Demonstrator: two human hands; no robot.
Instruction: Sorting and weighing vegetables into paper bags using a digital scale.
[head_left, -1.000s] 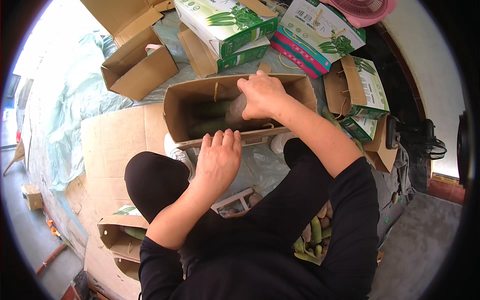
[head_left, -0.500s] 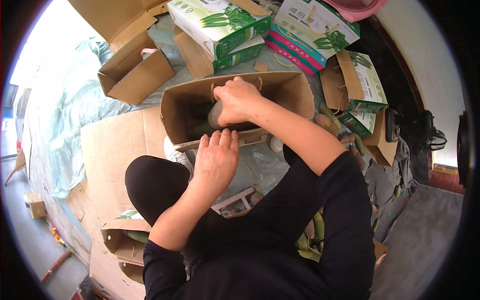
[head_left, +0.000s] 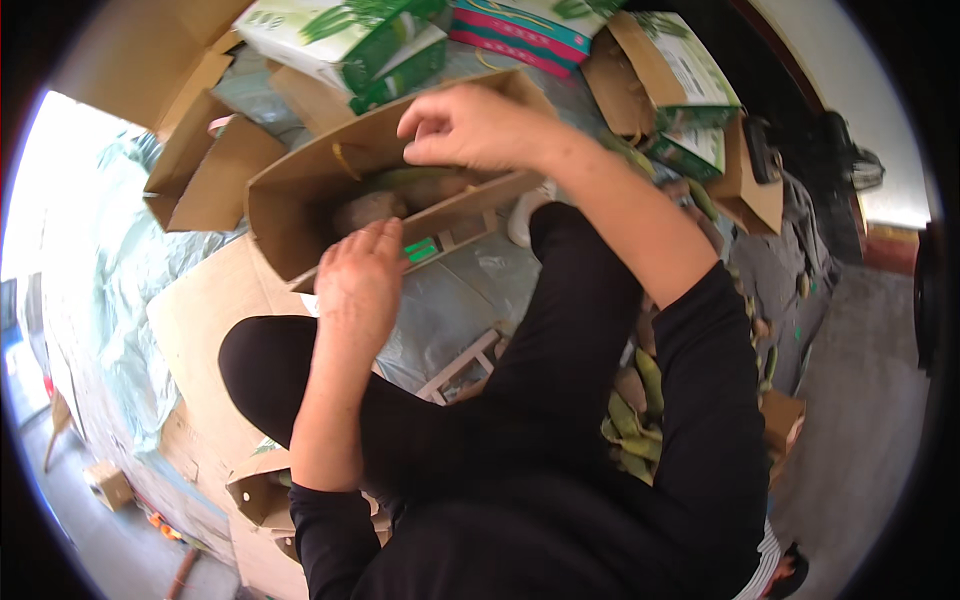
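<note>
An open cardboard box [head_left: 290,225] stands in front of me, its long near side facing my knees. Inside it lie a round brownish vegetable [head_left: 368,208] and a long green one [head_left: 410,177], partly in shadow. My left hand [head_left: 358,285] rests at the box's near edge, fingers stretched over the rim toward the brownish vegetable; its thumb is hidden. Above the box's right half hovers my right hand [head_left: 455,128], fingers loosely bent and apart, with nothing seen in them. A yellow cord handle [head_left: 345,160] hangs inside the far wall.
Green-and-white cartons [head_left: 345,45] and a pink-and-blue carton [head_left: 520,40] lie beyond the box. Another open brown box [head_left: 215,170] stands at the left. Long green vegetables [head_left: 632,430] are heaped beside my right leg. A small wooden frame [head_left: 462,370] lies between my legs.
My right hand has let go of the dark roundish vegetable and risen off it. The view has shifted, and the box now sits further left and more slanted.
</note>
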